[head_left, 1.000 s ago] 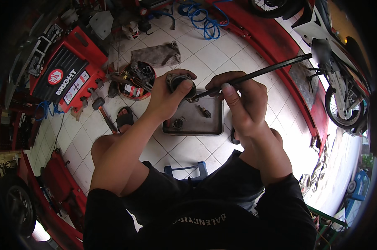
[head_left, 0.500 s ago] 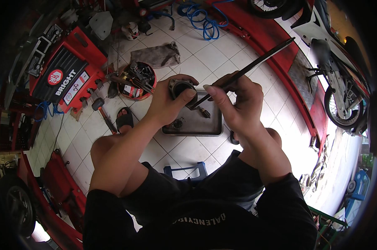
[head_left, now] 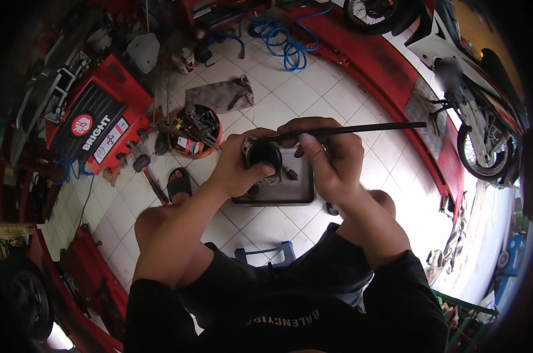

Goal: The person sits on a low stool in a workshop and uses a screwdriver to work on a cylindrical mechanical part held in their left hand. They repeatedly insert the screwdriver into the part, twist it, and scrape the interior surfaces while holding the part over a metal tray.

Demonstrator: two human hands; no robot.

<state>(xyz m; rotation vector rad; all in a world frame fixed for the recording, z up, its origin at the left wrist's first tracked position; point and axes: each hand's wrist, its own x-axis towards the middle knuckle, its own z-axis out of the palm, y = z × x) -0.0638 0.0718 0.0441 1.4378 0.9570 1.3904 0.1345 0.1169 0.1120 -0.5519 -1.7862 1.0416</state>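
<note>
My left hand (head_left: 232, 170) is closed round a hollow, round metal part (head_left: 263, 154) with a flanged rim, its thumb lying across the dark opening. In my right hand (head_left: 334, 156) is a long, thin, dark bar (head_left: 384, 127), pinched between thumb and fingers. The bar lies nearly level, and its left end meets the rim at the part's far side. Whether that end cuts, scrapes or only rests there, I cannot tell. Below both hands sits a shallow metal tray (head_left: 278, 203) on the floor. A small fitting (head_left: 290, 173) lies in it, beside another small part partly hidden by my left hand.
Left of the tray are a round red tub of tools (head_left: 203, 154), a hammer (head_left: 151, 176) and a red-and-black machine (head_left: 95, 117). Beyond lie a grey rag (head_left: 219, 97) and blue hose (head_left: 290, 53). A red ramp (head_left: 372, 82) and motorcycle (head_left: 478, 135) stand right; a blue stool (head_left: 263, 254) is near.
The bar has swung from a steep slant to nearly level, its end shifting from the part's near right side to its far rim. My right hand has turned and moved closer to my left.
</note>
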